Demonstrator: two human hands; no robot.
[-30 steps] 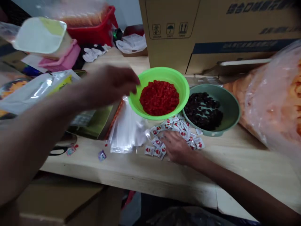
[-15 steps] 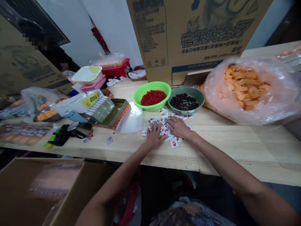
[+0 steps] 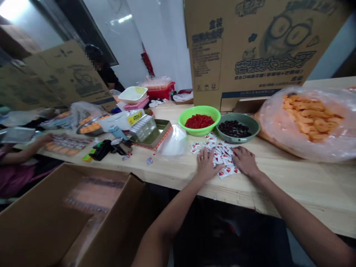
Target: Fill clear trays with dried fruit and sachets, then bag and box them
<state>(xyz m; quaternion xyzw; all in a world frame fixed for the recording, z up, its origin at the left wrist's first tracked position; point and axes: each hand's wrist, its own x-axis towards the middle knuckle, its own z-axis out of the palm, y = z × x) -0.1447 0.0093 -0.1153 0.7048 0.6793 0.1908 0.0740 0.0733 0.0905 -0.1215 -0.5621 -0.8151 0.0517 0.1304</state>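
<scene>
A loose pile of small white packets with red prints [image 3: 223, 155] lies on the wooden table. My left hand [image 3: 207, 163] rests on the pile's left side, fingers stretched and spread. At the right edge of the pile is my right hand [image 3: 246, 161], its fingers extended and touching the packets. Just behind stand a bright green bowl [image 3: 182, 120] of red pieces [image 3: 198, 121] and a grey-green bowl [image 3: 254, 129] of dark pieces [image 3: 235, 128]. Clear plastic sheets or bags [image 3: 174, 141] lie left of the pile.
A large plastic bag of orange pieces [image 3: 314, 115] sits at right, before a tall carton [image 3: 208, 63]. Leftward are a tin tray [image 3: 164, 133], a metal cup [image 3: 121, 145] and black device [image 3: 101, 150]. An open carton [image 3: 41, 200] stands below the table edge. Other people are at left.
The view has swung left and up, so everything sits further right. My hands have moved apart to either side of the packets, which look gathered closer together. A co-worker's arm now shows at left.
</scene>
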